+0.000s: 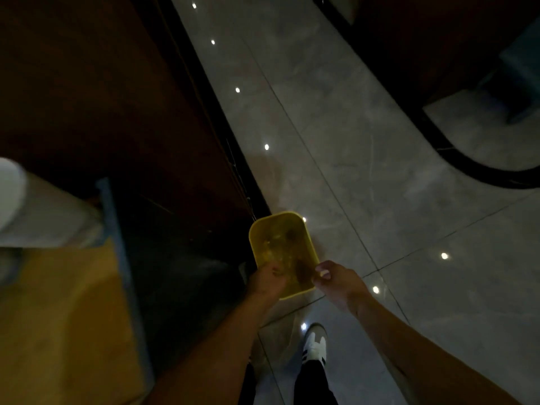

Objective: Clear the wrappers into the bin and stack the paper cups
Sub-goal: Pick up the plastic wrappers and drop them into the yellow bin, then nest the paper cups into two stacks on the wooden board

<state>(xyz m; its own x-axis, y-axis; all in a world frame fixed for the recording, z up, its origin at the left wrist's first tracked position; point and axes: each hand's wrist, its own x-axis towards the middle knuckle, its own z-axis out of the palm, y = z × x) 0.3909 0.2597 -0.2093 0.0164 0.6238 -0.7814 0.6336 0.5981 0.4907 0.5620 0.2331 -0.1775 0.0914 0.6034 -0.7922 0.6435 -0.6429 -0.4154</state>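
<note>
At the far left edge of the frame a pale rounded object (8, 197) shows, too blurred to identify, and below it a tan surface (58, 317) fills the lower left. A dark wooden panel (102, 83) takes up the upper left. Just left of centre, low in the frame, the left hand (267, 280) reaches over the near rim of the yellow bin (311, 249), fingers curled downward; whether it holds anything cannot be told in the dim light. The bin stands on the grey tiled floor (380, 141) against the panel's base, with what may be crumpled wrappers (277, 247) inside. The right hand (336, 280) hovers at the bin's near right corner, fingers loosely bent, nothing visible in it. Below, 1 white shoe (315, 344) stands on the floor.
</note>
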